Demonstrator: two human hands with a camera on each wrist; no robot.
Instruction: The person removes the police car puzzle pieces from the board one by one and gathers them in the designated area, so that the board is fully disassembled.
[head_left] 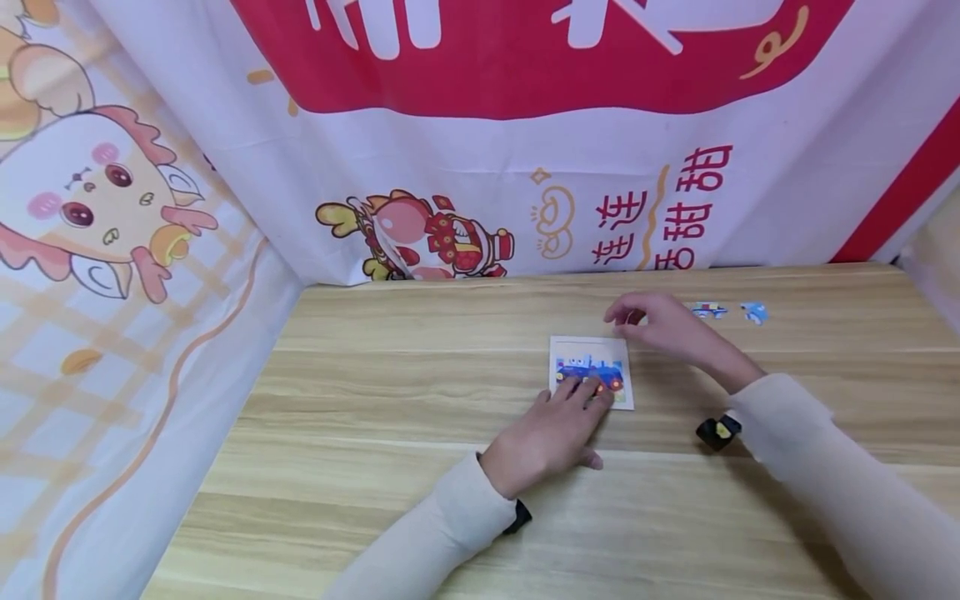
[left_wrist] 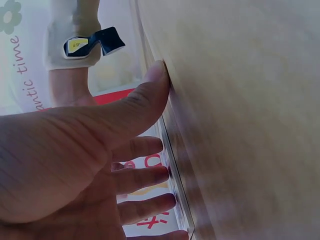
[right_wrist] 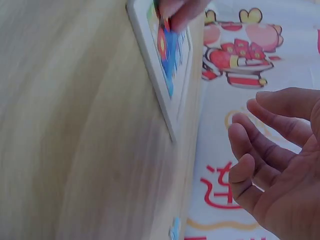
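A small square jigsaw puzzle [head_left: 628,385] with a white border and a blue vehicle picture lies flat on the table. My left hand [head_left: 551,433] rests its fingertips on the puzzle's lower part, fingers extended, covering some of the picture; its thumb touches the tabletop in the left wrist view. Just beyond the puzzle's top right corner hovers my right hand [head_left: 660,325]. Its fingers [right_wrist: 270,150] bend loosely and hold nothing, as the right wrist view shows. Behind that hand lie loose puzzle pieces, one multicoloured piece [head_left: 708,310] and one light blue piece [head_left: 754,312].
The wooden table [head_left: 375,400] ends at the back against a printed curtain [head_left: 465,167] in white and red. A second patterned cloth [head_left: 135,350] hangs along the left side. Both wrists wear black straps, one strap [head_left: 718,432] showing beside the right cuff.
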